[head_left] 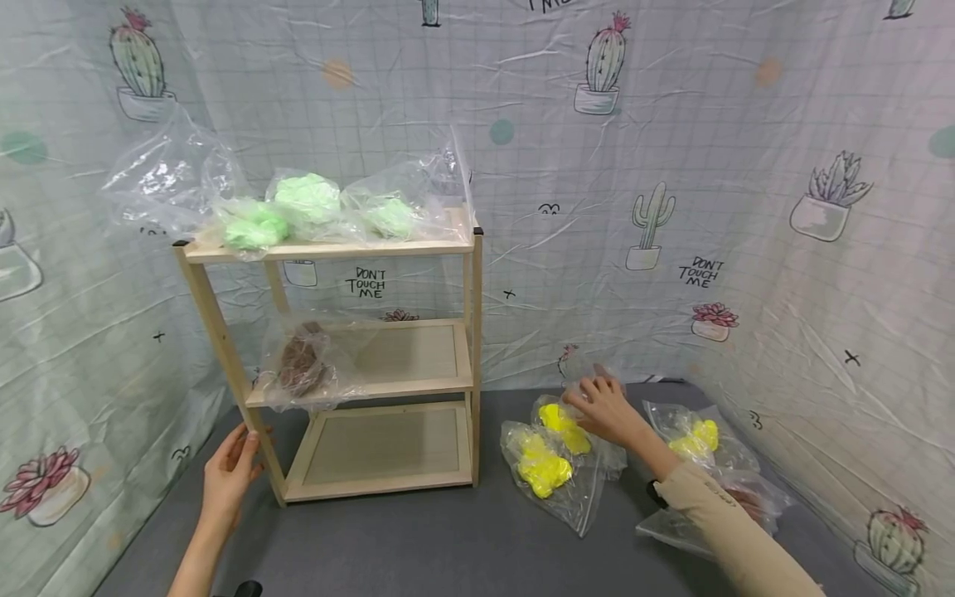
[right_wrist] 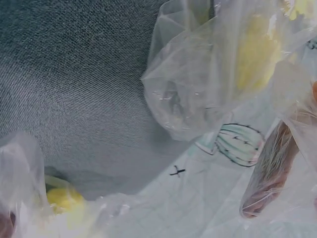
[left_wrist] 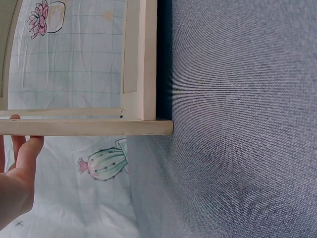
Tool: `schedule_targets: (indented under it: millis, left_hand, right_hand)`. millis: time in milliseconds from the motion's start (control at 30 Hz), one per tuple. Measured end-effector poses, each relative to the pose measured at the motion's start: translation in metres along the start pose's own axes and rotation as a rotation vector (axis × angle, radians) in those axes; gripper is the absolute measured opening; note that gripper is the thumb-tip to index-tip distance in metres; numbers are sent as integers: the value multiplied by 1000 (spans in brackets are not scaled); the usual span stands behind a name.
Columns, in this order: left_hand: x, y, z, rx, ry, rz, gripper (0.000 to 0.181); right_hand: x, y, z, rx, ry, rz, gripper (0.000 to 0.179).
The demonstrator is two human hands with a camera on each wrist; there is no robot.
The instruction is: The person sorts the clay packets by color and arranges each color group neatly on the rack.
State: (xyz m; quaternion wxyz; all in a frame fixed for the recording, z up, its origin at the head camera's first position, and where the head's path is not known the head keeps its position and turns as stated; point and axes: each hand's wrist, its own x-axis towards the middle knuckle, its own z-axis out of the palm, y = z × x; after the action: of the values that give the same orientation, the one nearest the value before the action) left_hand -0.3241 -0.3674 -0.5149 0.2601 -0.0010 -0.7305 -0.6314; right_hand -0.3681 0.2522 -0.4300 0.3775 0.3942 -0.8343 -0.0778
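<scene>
My left hand (head_left: 227,477) holds the front left post of a wooden shelf rack (head_left: 380,493), low down. Thumb and fingers lie on either side of that post (left_wrist: 89,127) in the left wrist view. At the right, my right hand (head_left: 600,406) pinches a clear plastic bag with something brown inside (right_wrist: 272,173); most of this bag is hidden behind the hand in the head view. Just below and left of the hand lie bags of yellow lumps (head_left: 545,471). A bag with a brown lump (head_left: 302,361) sits on the middle shelf.
Bags of light green lumps (head_left: 306,199) lie along the top shelf. Right of my right forearm, the dark table (head_left: 448,547) carries another yellow bag (head_left: 697,439) and a bag with brown contents (head_left: 746,502). A printed curtain (head_left: 522,182) hangs round the table.
</scene>
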Motion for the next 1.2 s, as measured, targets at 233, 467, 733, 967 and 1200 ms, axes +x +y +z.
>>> schedule_targets:
  millis: [233, 467, 733, 967, 1200]
  left_hand:
    - [0, 0, -1, -8, -10, 0, 45]
    - [-3, 8, -1, -63, -52, 17, 45]
    - [-1, 1, 1, -49, -9, 17, 43]
    - [0, 0, -2, -47, -22, 11, 44]
    - [-1, 0, 0, 13, -1, -9, 45]
  right_hand:
    - [5, -8, -19, -33, 35, -86, 56]
    - [10, -15, -44, -58, 64, -172, 61]
    - [12, -25, -72, -4, 141, -174, 27]
    - [12, -34, -90, 49, 219, -173, 35]
    - [14, -45, -111, 74, 232, -196, 35]
